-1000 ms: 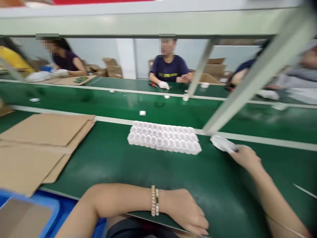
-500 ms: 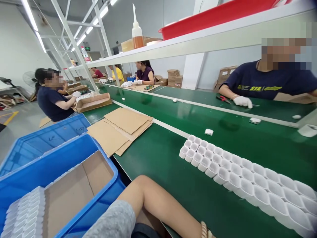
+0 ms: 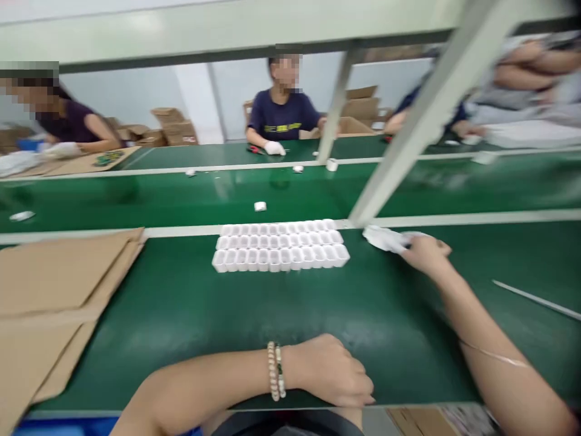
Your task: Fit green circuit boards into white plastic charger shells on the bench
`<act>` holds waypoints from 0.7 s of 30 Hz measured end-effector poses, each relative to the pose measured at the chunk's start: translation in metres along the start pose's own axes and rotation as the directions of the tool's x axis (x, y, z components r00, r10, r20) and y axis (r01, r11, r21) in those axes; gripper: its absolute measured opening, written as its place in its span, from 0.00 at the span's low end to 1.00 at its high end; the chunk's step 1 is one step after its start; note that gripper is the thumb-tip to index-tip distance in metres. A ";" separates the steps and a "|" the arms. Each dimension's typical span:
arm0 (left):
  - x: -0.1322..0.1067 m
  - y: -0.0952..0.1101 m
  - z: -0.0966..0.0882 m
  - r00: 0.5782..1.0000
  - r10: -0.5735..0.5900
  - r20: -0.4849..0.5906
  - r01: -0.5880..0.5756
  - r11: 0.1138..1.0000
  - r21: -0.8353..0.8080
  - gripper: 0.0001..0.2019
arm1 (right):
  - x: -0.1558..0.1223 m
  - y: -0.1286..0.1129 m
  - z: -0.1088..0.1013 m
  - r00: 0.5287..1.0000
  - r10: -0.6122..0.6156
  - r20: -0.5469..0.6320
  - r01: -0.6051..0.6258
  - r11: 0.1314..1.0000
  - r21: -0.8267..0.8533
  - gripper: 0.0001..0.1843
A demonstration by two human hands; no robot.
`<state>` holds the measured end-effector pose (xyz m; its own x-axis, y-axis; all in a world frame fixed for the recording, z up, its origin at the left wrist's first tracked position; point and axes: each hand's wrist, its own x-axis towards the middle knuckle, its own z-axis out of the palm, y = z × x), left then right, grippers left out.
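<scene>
My left hand (image 3: 333, 370) rests on the near edge of the green table (image 3: 190, 315), fingers curled loosely down, a bead bracelet on the wrist, nothing seen in it. My right hand (image 3: 424, 253) reaches out to the right and is closed on a crumpled white cloth or glove (image 3: 385, 238) lying at the foot of a slanted metal post. A white moulded tray (image 3: 279, 245) of several small cups sits on the table between the hands, farther out.
Flat cardboard sheets (image 3: 54, 290) lie at the left. A slanted grey frame post (image 3: 408, 127) rises at the right. Small white parts (image 3: 260, 206) dot the conveyor belt. Several other people sit working across the line, one with a gloved hand (image 3: 274, 147).
The view swung left to the blue crates half a second ago and has come back to the table. My right hand still grips the white cloth; my left hand stays at the near edge.
</scene>
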<state>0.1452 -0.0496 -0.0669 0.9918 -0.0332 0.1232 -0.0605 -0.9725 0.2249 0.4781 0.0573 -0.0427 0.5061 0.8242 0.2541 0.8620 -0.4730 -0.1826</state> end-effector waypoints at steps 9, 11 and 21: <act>-0.005 0.002 -0.008 1.000 0.001 -0.005 -0.001 1.000 -0.002 0.16 | -0.017 -0.011 -0.017 0.964 -0.098 0.249 0.113 0.992 -0.048 0.14; -0.006 0.003 -0.009 1.000 -0.008 0.000 0.008 1.000 -0.007 0.17 | -0.016 -0.012 -0.013 0.967 -0.082 0.240 0.089 0.996 -0.018 0.14; -0.008 0.005 -0.029 0.999 -0.034 -0.004 0.034 0.994 -0.107 0.18 | -0.010 -0.007 -0.004 0.978 -0.114 0.175 0.111 0.993 0.027 0.11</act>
<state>0.1333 -0.0479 -0.0385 0.9929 0.0011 0.1193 -0.0387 -0.9430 0.3306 0.4673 0.0516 -0.0405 0.3913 0.9145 0.1029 0.9117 -0.3700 -0.1786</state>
